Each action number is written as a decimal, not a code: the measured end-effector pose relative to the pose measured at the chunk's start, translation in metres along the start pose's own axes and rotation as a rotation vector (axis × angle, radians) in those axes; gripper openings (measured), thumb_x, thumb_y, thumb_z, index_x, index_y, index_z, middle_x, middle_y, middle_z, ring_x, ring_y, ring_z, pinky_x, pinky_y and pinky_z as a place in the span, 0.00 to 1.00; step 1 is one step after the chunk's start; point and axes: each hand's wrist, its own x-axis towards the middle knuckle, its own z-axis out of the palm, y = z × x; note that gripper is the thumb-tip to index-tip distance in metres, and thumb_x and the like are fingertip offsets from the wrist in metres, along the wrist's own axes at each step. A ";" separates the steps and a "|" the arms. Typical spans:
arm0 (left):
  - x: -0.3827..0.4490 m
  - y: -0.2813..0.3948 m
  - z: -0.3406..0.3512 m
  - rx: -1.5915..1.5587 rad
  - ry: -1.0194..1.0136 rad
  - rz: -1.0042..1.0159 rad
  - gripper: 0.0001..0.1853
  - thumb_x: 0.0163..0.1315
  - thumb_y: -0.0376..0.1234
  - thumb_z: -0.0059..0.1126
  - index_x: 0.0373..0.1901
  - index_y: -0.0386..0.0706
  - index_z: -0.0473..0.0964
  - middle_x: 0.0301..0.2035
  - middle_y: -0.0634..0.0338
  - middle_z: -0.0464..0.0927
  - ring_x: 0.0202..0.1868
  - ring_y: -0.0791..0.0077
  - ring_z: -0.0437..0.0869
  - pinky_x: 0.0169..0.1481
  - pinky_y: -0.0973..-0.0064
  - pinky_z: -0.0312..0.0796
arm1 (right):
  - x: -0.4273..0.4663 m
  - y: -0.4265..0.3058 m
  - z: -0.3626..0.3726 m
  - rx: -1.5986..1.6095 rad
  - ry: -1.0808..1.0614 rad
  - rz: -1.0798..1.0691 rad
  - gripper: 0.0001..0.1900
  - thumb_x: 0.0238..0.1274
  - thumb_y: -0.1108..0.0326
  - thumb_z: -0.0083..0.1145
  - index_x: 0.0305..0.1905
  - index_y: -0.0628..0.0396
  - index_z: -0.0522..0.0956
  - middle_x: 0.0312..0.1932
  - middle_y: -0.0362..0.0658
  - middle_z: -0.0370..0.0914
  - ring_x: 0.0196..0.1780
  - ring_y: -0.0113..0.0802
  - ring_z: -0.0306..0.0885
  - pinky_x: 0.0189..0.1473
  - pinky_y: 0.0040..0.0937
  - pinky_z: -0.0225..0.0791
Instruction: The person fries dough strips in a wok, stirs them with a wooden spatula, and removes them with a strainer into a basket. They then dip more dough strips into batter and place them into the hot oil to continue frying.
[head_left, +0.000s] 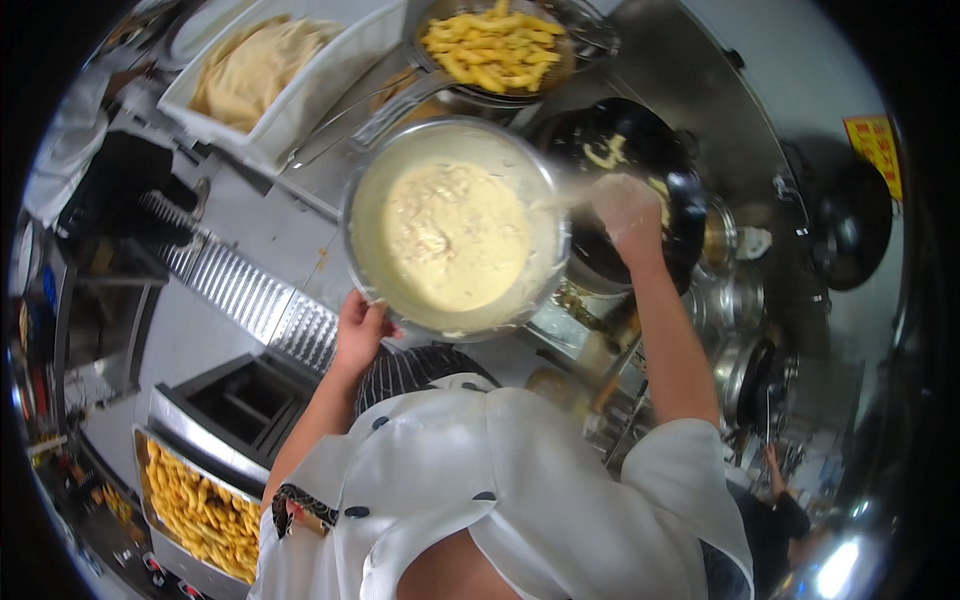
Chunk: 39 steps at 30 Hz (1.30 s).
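Note:
My left hand (361, 328) grips the near-left rim of a large metal bowl (551, 292). Pale yellow batter (457, 232) fills its bottom, with lumpy pieces coated in it toward the left. Over a black wok (679, 247) to the right of the bowl is my right hand (628, 210), coated in batter and blurred by motion. A pale blurred streak runs from its fingers back toward the bowl's rim; whether they hold a piece cannot be made out. Several battered strips (606, 152) lie in the wok, partly hidden behind this hand.
Fried strips (495, 45) fill a strainer behind the bowl. A white plastic tub (322, 90) holds a pale cloth-like mass (259, 71). At lower left, a metal tray contains fried pieces (199, 510). A grated floor drain (247, 281) crosses the floor. Other people stand at far left and lower right.

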 end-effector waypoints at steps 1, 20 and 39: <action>0.000 -0.001 -0.001 0.008 0.006 0.005 0.12 0.68 0.29 0.46 0.52 0.37 0.65 0.36 0.55 0.76 0.23 0.73 0.78 0.28 0.76 0.77 | 0.006 -0.001 -0.017 0.010 0.016 0.001 0.06 0.52 0.74 0.62 0.35 0.62 0.80 0.29 0.41 0.81 0.31 0.24 0.76 0.36 0.24 0.69; -0.008 -0.003 0.011 0.077 0.215 0.021 0.07 0.67 0.30 0.47 0.44 0.41 0.69 0.28 0.63 0.74 0.21 0.81 0.72 0.28 0.77 0.73 | 0.002 0.268 -0.094 -0.624 -0.058 0.043 0.12 0.49 0.62 0.60 0.32 0.61 0.81 0.30 0.53 0.81 0.37 0.46 0.81 0.41 0.36 0.73; -0.009 -0.002 0.003 0.025 0.080 -0.017 0.07 0.69 0.29 0.45 0.44 0.34 0.65 0.33 0.54 0.77 0.23 0.73 0.79 0.29 0.77 0.76 | -0.008 0.028 0.107 -0.252 -0.524 0.227 0.12 0.54 0.69 0.62 0.42 0.62 0.79 0.35 0.54 0.81 0.38 0.41 0.80 0.42 0.32 0.73</action>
